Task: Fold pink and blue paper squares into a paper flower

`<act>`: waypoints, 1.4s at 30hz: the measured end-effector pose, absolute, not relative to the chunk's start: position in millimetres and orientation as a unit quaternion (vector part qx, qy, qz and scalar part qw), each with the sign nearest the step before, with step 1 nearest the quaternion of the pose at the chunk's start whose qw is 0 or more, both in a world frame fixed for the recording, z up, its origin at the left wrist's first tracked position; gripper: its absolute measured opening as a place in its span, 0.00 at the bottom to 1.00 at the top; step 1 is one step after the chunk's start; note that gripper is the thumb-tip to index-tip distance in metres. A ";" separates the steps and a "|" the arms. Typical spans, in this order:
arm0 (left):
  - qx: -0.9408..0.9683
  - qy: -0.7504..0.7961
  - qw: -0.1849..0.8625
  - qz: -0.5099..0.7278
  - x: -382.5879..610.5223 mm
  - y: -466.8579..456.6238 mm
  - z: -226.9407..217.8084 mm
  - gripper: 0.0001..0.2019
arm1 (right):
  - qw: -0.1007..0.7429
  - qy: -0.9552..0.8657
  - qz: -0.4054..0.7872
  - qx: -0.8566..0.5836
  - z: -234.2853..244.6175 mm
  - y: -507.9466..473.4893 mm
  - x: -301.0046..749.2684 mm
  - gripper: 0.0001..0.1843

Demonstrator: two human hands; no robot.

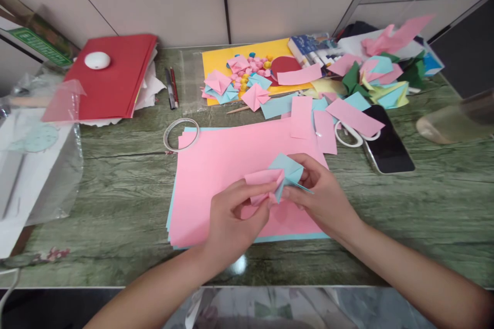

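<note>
Between my two hands, above a stack of pink and light-blue paper sheets (204, 180), are two folded paper pieces pressed against each other. My left hand (235, 211) pinches the pink folded paper (260, 177) between thumb and fingers. On the other side, my right hand (322, 190) grips the light-blue folded paper (287, 166), its thumb in front and fingers behind. The pieces meet at a point in the middle; whether one is tucked into the other I cannot tell. A pink paper strip (301, 117) lies at the stack's far edge.
White-handled scissors (349, 136) lie partly under paper strips, beside a black phone (389, 144). A tape roll (181, 134) rests on the stack's corner. Folded paper pieces (218, 82) sit on a yellow sheet (216, 59). A red folder (116, 77) and plastic bag (57, 164) are left.
</note>
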State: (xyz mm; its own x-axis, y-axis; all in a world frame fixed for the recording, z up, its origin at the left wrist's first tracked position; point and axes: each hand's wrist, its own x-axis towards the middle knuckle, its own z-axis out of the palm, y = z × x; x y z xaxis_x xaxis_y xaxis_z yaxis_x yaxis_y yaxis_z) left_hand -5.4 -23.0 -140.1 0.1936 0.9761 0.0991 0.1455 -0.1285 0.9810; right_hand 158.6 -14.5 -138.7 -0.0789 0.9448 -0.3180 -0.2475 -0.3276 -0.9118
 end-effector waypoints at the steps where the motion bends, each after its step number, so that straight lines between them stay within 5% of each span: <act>1: 0.607 0.462 0.474 0.441 -5.2 -22.8 -139.5 0.13 | 0.461 -0.350 0.646 -0.498 -138.5 -14.6 158.5 0.24; 15: 0.521 0.507 0.535 0.430 -5.4 -14.8 -135.4 0.04 | 0.425 -0.449 0.556 -0.556 -139.6 -15.2 158.7 0.26; 26: 0.523 0.508 0.530 0.433 -4.3 -12.5 -135.9 0.17 | 0.409 -0.473 0.547 -0.557 -136.8 -16.7 152.9 0.23; 42: 0.501 0.523 0.570 0.388 -4.7 -4.7 -132.8 0.09 | 0.353 -0.467 0.593 -0.553 -133.5 -15.0 153.0 0.25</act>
